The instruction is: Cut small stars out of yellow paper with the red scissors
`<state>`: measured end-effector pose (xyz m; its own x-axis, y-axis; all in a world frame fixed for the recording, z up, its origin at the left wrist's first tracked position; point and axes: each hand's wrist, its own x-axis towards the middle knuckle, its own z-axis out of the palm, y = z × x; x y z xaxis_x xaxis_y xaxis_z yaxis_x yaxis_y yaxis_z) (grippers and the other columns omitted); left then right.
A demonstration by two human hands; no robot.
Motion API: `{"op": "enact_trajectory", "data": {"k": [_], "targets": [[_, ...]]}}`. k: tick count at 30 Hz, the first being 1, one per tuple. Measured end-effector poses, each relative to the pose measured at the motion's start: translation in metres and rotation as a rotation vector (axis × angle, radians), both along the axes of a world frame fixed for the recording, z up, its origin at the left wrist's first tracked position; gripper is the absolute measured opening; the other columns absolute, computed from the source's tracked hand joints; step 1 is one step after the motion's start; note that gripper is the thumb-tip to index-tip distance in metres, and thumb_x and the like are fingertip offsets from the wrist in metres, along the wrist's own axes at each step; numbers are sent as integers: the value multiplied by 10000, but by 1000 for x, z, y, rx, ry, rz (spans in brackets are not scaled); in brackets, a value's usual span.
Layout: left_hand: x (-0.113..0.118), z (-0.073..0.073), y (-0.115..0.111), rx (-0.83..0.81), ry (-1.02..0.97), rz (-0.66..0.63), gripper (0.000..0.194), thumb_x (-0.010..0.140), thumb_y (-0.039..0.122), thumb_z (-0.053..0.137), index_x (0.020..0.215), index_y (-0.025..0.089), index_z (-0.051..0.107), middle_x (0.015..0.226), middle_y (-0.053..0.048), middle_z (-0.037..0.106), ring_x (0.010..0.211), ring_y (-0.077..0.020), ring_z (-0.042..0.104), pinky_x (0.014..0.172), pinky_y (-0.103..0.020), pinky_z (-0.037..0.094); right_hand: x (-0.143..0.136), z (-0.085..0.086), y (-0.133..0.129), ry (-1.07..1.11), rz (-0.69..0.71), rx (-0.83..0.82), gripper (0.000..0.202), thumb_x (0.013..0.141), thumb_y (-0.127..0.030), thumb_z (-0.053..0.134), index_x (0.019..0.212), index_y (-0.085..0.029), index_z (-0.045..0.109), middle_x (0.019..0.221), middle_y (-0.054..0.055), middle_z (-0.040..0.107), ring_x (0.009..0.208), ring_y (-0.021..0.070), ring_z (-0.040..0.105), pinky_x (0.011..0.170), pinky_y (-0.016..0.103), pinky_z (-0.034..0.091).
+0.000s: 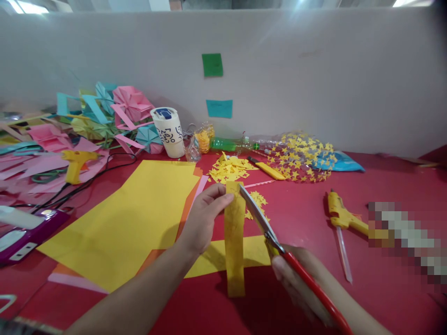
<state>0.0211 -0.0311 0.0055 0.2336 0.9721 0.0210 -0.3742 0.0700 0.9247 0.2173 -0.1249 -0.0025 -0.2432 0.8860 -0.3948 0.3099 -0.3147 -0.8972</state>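
Note:
My left hand (204,214) pinches the upper left edge of a yellow paper strip (235,246), which hangs down with faint pencil-like marks near its top. Red-handled scissors (261,218) are gripped in my right hand (296,274), their blades pointing up and left at the strip's top right edge. Whether the blades cut into the paper is hard to tell. Beneath the strip a wider yellow paper piece (256,249) lies on the red table. Small yellow paper stars (258,199) lie just behind the scissors.
Yellow sheets (139,209) cover the table at left, near a glue gun (75,163) and a purple power strip (31,237). Paper scraps (228,168), a utility knife (270,170) and a star-covered bottle (303,158) lie behind. A second glue gun (342,214) rests at right.

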Motion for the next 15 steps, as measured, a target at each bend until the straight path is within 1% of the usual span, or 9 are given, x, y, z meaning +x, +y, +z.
{"op": "enact_trajectory", "data": {"k": [2, 3, 5, 7, 8, 11, 15], "targets": [[-1, 4, 2, -26, -1, -45, 155, 832, 282, 656, 778, 192, 542, 680, 39, 586, 582, -87, 556, 570, -203, 468, -3, 3, 0, -9, -16, -2, 548, 826, -717, 545, 652, -236, 350, 462, -86, 345, 378, 59, 301, 351, 203, 227], [-2, 5, 2, -32, 10, -59, 146, 840, 296, 641, 810, 204, 532, 682, 39, 602, 541, -93, 563, 527, -210, 468, -3, 5, 1, -8, -19, -4, 546, 828, -714, 547, 654, -236, 347, 463, -85, 352, 377, 60, 307, 353, 205, 230], [-3, 7, 3, -24, 50, -63, 136, 861, 320, 612, 856, 222, 517, 660, 49, 613, 428, -79, 515, 422, -194, 415, -4, 8, 2, -5, -16, -12, 542, 836, -710, 542, 656, -237, 346, 461, -83, 362, 373, 63, 315, 356, 208, 234], [-4, 7, 4, 1, 101, -22, 136, 863, 328, 616, 873, 226, 528, 633, 61, 596, 388, -55, 459, 380, -166, 361, -3, 10, 2, -11, -14, -18, 543, 834, -719, 536, 659, -238, 352, 452, -84, 366, 368, 67, 329, 356, 210, 238], [-5, 8, 5, 12, 125, 10, 142, 853, 330, 635, 876, 223, 544, 633, 63, 586, 411, -49, 462, 394, -156, 368, -2, 11, 3, -17, -13, -20, 545, 830, -725, 534, 661, -238, 358, 447, -86, 363, 363, 67, 331, 356, 211, 239], [-9, 9, 8, 35, 191, 95, 177, 803, 331, 703, 872, 206, 599, 680, 51, 570, 547, -58, 521, 513, -159, 441, 0, 11, 3, -31, -9, -25, 545, 822, -735, 534, 667, -233, 386, 434, -90, 369, 339, 63, 325, 359, 214, 246], [-13, 12, 11, 29, 273, 79, 180, 782, 328, 719, 844, 186, 627, 700, 30, 567, 617, -73, 533, 562, -178, 424, 3, 11, 4, -59, -8, -35, 533, 817, -724, 559, 697, -219, 439, 453, -86, 403, 350, 62, 341, 369, 206, 275]]}}
